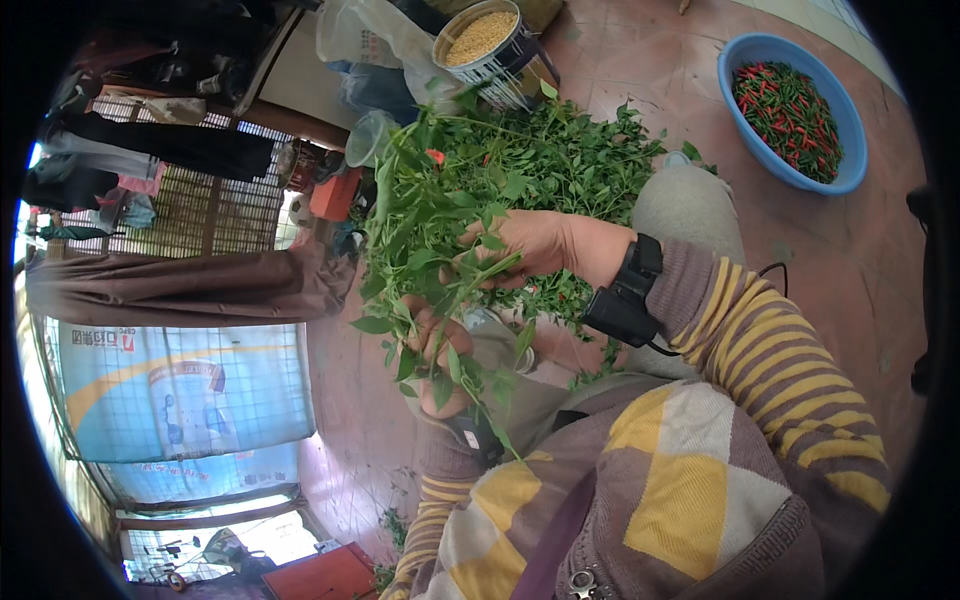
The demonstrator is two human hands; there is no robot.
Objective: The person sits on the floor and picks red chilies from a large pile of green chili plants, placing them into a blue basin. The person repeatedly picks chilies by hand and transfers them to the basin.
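Observation:
My left hand is closed around a leafy green branch that looks like a chili plant. Leaves hide several of its fingers. Just above it, my right hand grips stems of the same branch, with cut or broken stem ends poking out near its fingers. One red chili shows among the leaves. Behind both hands, a heap of picked chili plants covers the tiled floor. A blue plastic basin stands to the far right, holding red and green chilies.
A bucket of yellow kernels stands behind the heap, beside plastic bags and a clear plastic tub. My knee borders the heap. Clothes and a brown curtain hang at left. A red box sits at lower left.

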